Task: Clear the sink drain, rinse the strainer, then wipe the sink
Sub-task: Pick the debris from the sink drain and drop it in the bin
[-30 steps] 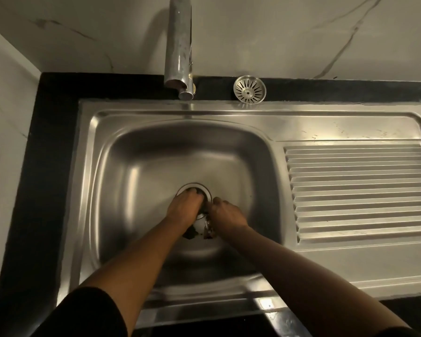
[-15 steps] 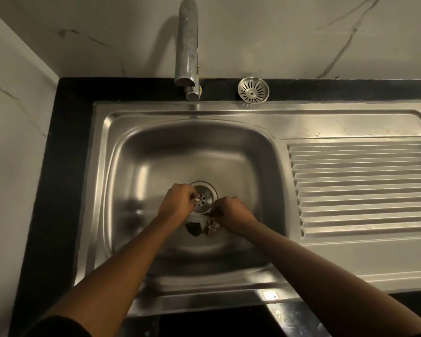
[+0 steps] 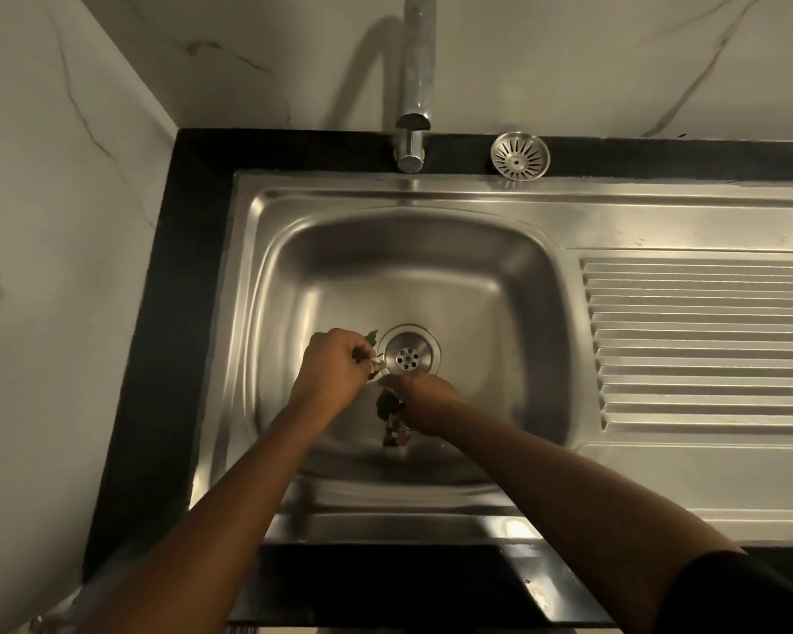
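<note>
hands (image 3: 330, 363) (image 3: 424, 400) gripping scraps (image 3: 392, 416), drain (image 3: 408, 357) uncovered

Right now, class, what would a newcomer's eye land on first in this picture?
Two hands meet low in the steel sink basin: the left hand pinches scraps beside the drain, and the right hand gathers dark debris just below it. The round strainer sits out on the black ledge, right of the tap.
</note>
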